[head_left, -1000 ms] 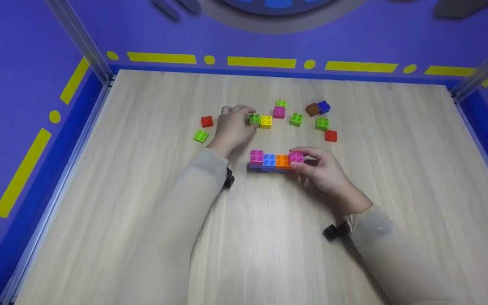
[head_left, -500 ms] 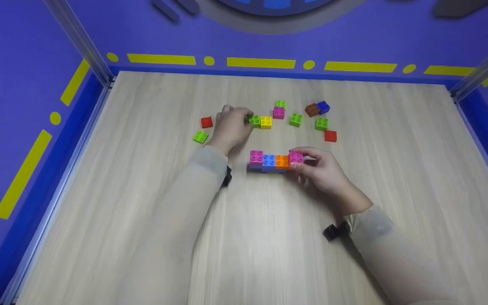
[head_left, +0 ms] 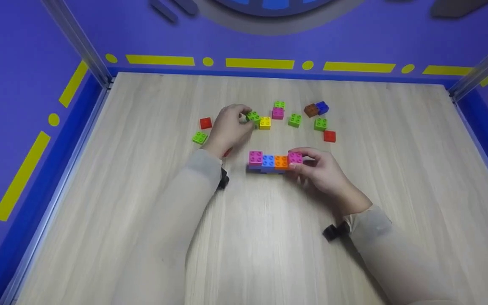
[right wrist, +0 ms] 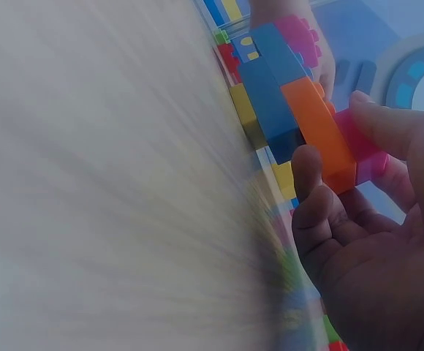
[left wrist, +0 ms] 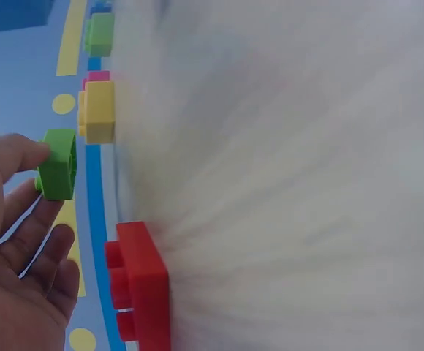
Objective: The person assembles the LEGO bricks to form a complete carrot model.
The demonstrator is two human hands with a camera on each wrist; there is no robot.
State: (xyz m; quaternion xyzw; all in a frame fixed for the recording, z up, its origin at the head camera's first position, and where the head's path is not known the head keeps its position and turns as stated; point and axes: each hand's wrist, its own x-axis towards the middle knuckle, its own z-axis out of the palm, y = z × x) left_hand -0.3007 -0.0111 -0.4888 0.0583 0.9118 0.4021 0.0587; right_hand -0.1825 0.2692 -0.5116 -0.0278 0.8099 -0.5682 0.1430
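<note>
My left hand (head_left: 229, 129) pinches a green toy brick (left wrist: 57, 164) between thumb and fingers, lifted off the table in the left wrist view. A yellow brick (head_left: 265, 123) lies just to its right. Closer to me, my right hand (head_left: 322, 171) grips the right end of a built row of bricks, its thumb and fingers on a pink brick (head_left: 295, 158). Along that row's top run an orange brick (head_left: 281, 162), a light blue brick (head_left: 268, 161) and another pink brick (head_left: 256, 158). Blue and yellow bricks (right wrist: 247, 113) show beneath, in the right wrist view.
Left of my left hand lie a red brick (head_left: 206, 123) and a light green brick (head_left: 199, 137); another red brick (left wrist: 142, 285) sits under that wrist. Farther back are pink (head_left: 277, 113), green (head_left: 294, 120), brown (head_left: 311, 110) and blue (head_left: 322, 107) bricks. Blue-purple walls surround the table.
The green brick has come up from beside the yellow one, tilted in my left fingers. A red brick now shows beneath the left wrist. My right hand and the built row stay put.
</note>
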